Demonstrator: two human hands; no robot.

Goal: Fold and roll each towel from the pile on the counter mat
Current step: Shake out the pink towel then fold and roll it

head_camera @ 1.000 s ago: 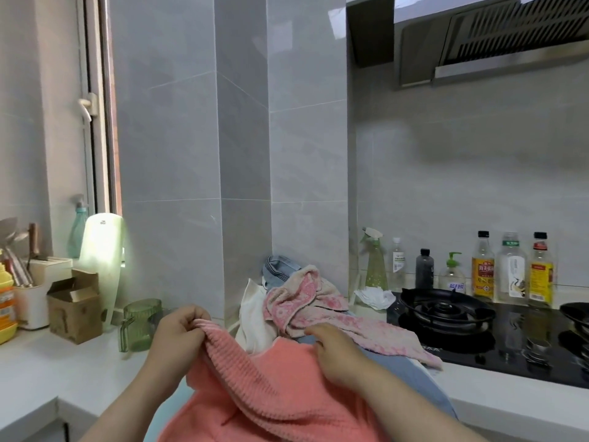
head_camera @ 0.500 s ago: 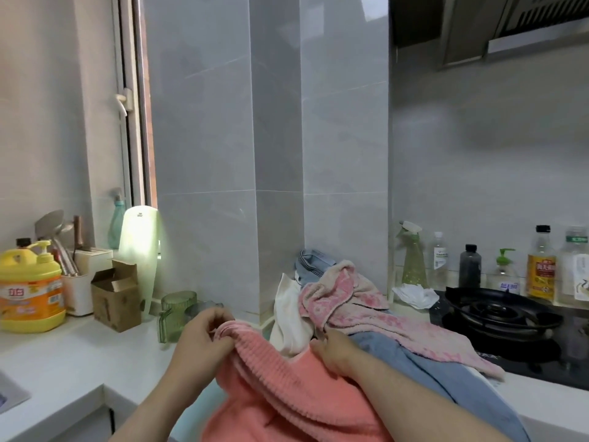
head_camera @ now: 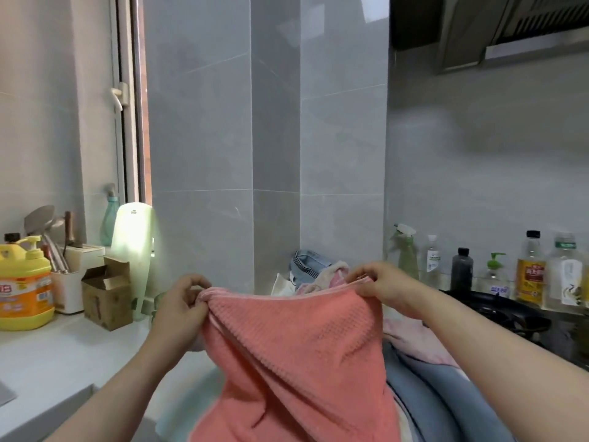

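One head camera looks forward from close behind the left hand (head_camera: 178,303) and right hand (head_camera: 381,282), toward the tiled corner (head_camera: 275,154) beyond.

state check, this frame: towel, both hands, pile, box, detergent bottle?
coral towel: lifted, unfolded, top edge stretched between both hands
left hand: pinches towel's top left corner
right hand: pinches towel's top right corner
towel pile: crumpled, unfolded
cardboard box: flaps open
detergent bottle: upright
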